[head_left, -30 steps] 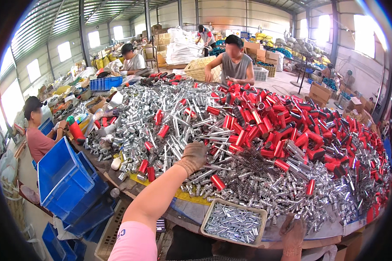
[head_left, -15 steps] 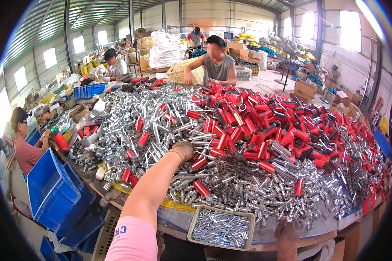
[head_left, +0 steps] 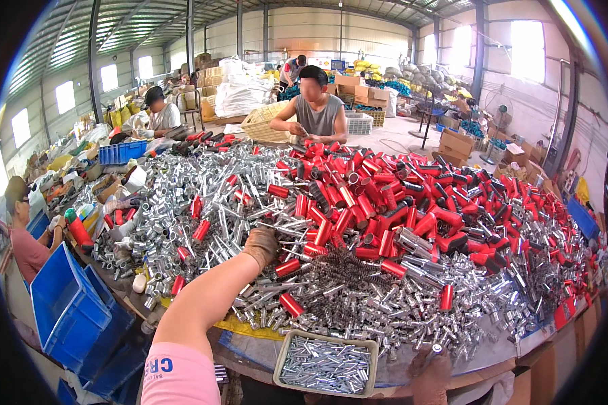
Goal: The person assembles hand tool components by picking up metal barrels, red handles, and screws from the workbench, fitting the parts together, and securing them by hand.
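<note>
While our gloved left hand (head_left: 261, 246) is resting in the heap of silver parts (head_left: 213, 246), beside a red tube (head_left: 288, 268), we are seeing only its back and cannot tell its grip. Right of the tray (head_left: 374, 358) of pins (head_left: 325, 364), our gloved right hand (head_left: 431, 372) is clamping a metal piece (head_left: 437, 349), its end showing

Blue letters (head_left: 158, 366), large with smaller ones alongside, are running across the left pink sleeve (head_left: 186, 387), by the worktop's (head_left: 476, 359) near edge.
</note>
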Demonstrator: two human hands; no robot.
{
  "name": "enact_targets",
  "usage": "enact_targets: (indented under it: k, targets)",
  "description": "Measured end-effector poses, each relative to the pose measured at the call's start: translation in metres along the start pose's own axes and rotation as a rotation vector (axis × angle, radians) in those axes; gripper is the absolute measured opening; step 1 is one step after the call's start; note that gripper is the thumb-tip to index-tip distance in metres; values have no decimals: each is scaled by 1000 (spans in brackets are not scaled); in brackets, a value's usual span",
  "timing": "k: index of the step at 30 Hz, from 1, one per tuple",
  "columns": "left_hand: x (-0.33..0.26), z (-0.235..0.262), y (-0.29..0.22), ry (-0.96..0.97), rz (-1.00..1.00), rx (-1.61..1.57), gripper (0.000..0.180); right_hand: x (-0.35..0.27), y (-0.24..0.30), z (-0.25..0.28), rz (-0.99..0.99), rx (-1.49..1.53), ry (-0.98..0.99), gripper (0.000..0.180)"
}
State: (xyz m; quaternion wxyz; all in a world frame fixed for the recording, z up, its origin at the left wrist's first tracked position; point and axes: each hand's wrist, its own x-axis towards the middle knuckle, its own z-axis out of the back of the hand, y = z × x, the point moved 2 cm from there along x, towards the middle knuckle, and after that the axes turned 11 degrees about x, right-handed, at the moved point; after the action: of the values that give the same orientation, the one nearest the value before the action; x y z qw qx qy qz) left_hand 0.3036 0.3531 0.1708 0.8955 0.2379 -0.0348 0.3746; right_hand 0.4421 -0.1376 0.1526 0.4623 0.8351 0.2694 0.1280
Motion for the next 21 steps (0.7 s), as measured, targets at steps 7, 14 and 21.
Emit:
enact_targets:
  k: [7, 14, 21]
  targets:
    - [14, -21, -4, 36, 59, 26, 21, 10, -16, 32, 486, -273, 49, 32]
    - [21, -17, -10, 51, -32, 276, 32, 0, -35, 23, 272, -569, 263, 46]
    - [15, -9, -2, 46, 147, 9, 32, 1, -27, -4, 368, -1091, 393, 49]
